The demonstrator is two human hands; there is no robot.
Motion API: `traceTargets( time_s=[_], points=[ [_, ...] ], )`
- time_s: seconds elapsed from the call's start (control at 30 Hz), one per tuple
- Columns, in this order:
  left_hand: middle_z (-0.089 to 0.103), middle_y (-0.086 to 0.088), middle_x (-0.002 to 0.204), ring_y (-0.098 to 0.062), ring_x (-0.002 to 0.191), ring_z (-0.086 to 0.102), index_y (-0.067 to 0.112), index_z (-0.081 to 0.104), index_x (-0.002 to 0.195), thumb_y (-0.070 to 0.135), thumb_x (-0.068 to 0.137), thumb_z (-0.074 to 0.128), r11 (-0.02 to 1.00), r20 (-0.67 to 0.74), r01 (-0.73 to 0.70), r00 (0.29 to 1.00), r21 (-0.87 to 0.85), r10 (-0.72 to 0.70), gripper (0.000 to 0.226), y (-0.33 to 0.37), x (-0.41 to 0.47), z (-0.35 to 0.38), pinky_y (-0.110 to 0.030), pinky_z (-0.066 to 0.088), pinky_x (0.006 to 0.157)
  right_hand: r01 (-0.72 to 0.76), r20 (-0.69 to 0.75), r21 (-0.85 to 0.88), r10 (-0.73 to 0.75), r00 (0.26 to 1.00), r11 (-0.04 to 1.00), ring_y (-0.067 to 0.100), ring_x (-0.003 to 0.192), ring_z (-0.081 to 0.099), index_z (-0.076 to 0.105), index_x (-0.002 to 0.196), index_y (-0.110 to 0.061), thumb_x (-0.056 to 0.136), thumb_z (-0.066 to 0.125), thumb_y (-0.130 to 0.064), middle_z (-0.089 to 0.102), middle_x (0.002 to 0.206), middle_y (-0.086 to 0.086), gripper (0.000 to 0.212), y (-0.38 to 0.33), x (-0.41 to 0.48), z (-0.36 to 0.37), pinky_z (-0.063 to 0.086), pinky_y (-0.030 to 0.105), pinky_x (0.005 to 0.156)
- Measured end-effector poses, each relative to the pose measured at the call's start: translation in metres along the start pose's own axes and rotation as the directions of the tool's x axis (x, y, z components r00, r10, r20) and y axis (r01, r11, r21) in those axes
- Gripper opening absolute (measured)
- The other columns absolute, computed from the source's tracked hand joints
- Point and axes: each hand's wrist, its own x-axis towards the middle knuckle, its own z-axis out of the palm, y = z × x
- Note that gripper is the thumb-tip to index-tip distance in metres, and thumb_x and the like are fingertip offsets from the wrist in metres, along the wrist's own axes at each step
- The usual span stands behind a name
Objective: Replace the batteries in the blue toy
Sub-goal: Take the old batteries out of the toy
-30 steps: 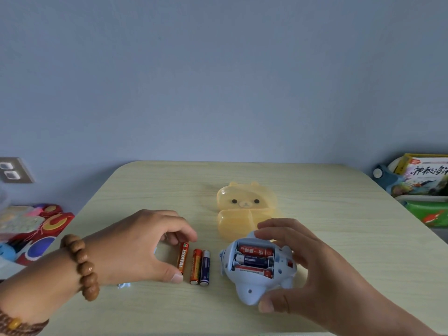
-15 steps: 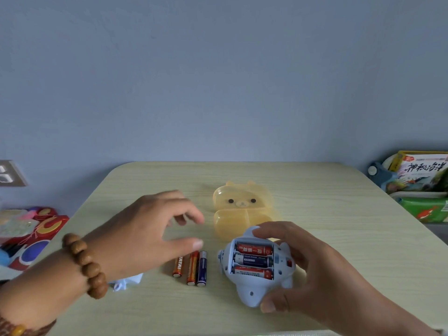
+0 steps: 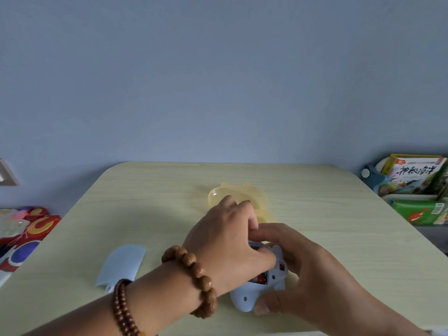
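Note:
The blue toy [image 3: 244, 297] lies bottom-up near the table's front edge, its battery compartment open. My right hand [image 3: 303, 270] grips the toy from the right, thumb at its near end. My left hand [image 3: 225, 241] lies across the compartment with thumb and fingertips pressed into it; I cannot tell whether it holds a battery. A sliver of a red battery [image 3: 260, 278] shows inside below the left palm. The toy's pale blue battery cover [image 3: 122, 265] lies loose on the table to the left. My left wrist hides the loose batteries.
A translucent yellow bear-shaped case [image 3: 257, 197] sits just behind my hands on the pale wood table [image 3: 145, 202]. Colourful toys [image 3: 29, 229] lie off the table's left side. Books [image 3: 412, 175] and a green pack [image 3: 419, 212] are stacked at the right.
My left hand let go of the loose batteries, rose and moved right onto the toy's open compartment, uncovering the battery cover. The right hand kept its hold on the toy.

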Motion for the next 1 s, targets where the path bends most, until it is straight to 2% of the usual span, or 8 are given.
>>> traceTargets(
  time_s=[0.17, 0.43, 0.6, 0.7, 0.83, 0.93, 1.0],
  points=[
    [0.042, 0.015, 0.095, -0.009, 0.089, 0.047, 0.033, 0.043, 0.080, 0.043, 0.074, 0.060, 0.998, 0.029, 0.057, 0.998, -0.019, -0.056, 0.021, 0.007, 0.003, 0.008, -0.025, 0.040, 0.069, 0.006, -0.021, 0.012, -0.006, 1.000, 1.000, 0.012, 0.117, 0.066, 0.063, 0.122, -0.046, 0.048, 0.100, -0.014, 0.063, 0.132, -0.014, 0.088, 0.001, 0.000, 0.002, 0.057, 0.043, 0.094],
    [0.045, 0.015, 0.095, -0.003, 0.083, 0.046, 0.033, 0.049, 0.085, 0.037, 0.082, 0.056, 0.995, 0.047, 0.026, 0.999, -0.098, -0.022, 0.008, 0.006, 0.002, 0.001, -0.021, 0.036, 0.067, -0.018, 0.000, 0.033, 0.018, 1.000, 0.999, 0.006, 0.119, 0.064, 0.061, 0.122, -0.051, 0.051, 0.100, -0.018, 0.060, 0.133, -0.019, 0.087, -0.002, -0.001, 0.001, 0.058, 0.036, 0.095],
    [0.047, 0.015, 0.100, -0.003, 0.088, 0.046, 0.031, 0.043, 0.095, 0.034, 0.083, 0.058, 0.995, -0.031, -0.085, 0.996, -0.053, 0.083, 0.019, 0.001, -0.006, 0.002, -0.016, 0.038, 0.070, -0.016, -0.004, 0.040, 0.017, 1.000, 0.999, 0.008, 0.119, 0.064, 0.063, 0.123, -0.048, 0.052, 0.099, -0.018, 0.059, 0.135, -0.020, 0.085, -0.004, -0.002, 0.002, 0.059, 0.037, 0.093],
    [0.043, 0.019, 0.095, 0.007, 0.077, 0.044, 0.031, 0.040, 0.100, 0.033, 0.082, 0.063, 0.990, -0.010, -0.129, 0.992, -0.052, 0.129, 0.029, -0.004, -0.009, 0.000, -0.008, 0.035, 0.061, -0.022, 0.002, 0.066, 0.022, 1.000, 0.998, 0.006, 0.118, 0.065, 0.064, 0.123, -0.047, 0.052, 0.099, -0.013, 0.060, 0.134, -0.022, 0.086, -0.004, -0.003, 0.001, 0.060, 0.033, 0.092],
    [0.041, 0.025, 0.087, 0.017, 0.083, 0.043, 0.036, 0.044, 0.100, 0.036, 0.081, 0.071, 0.989, 0.001, -0.124, 0.992, -0.079, 0.124, 0.033, -0.010, -0.007, -0.008, -0.003, 0.038, 0.068, -0.028, 0.009, 0.098, 0.027, 1.000, 0.995, 0.003, 0.118, 0.064, 0.063, 0.120, -0.051, 0.052, 0.100, -0.011, 0.059, 0.133, -0.026, 0.087, -0.005, -0.003, 0.001, 0.059, 0.030, 0.093],
    [0.047, 0.026, 0.086, 0.009, 0.086, 0.051, 0.039, 0.046, 0.095, 0.041, 0.080, 0.074, 0.985, -0.024, -0.171, 0.985, -0.039, 0.170, 0.032, -0.010, -0.006, -0.013, -0.006, 0.040, 0.066, -0.031, 0.003, 0.135, 0.031, 1.000, 0.990, 0.006, 0.117, 0.066, 0.064, 0.119, -0.051, 0.052, 0.100, -0.010, 0.061, 0.132, -0.024, 0.085, -0.005, -0.003, 0.001, 0.060, 0.032, 0.092],
    [0.048, 0.027, 0.082, -0.001, 0.079, 0.055, 0.038, 0.046, 0.094, 0.044, 0.081, 0.072, 0.964, -0.040, -0.263, 0.964, 0.049, 0.265, 0.030, -0.012, -0.006, -0.014, -0.010, 0.042, 0.062, -0.038, 0.004, 0.136, 0.038, 0.999, 0.990, 0.008, 0.115, 0.068, 0.064, 0.119, -0.052, 0.053, 0.100, -0.010, 0.063, 0.130, -0.021, 0.086, -0.006, -0.003, 0.001, 0.061, 0.035, 0.092]
  ],
)
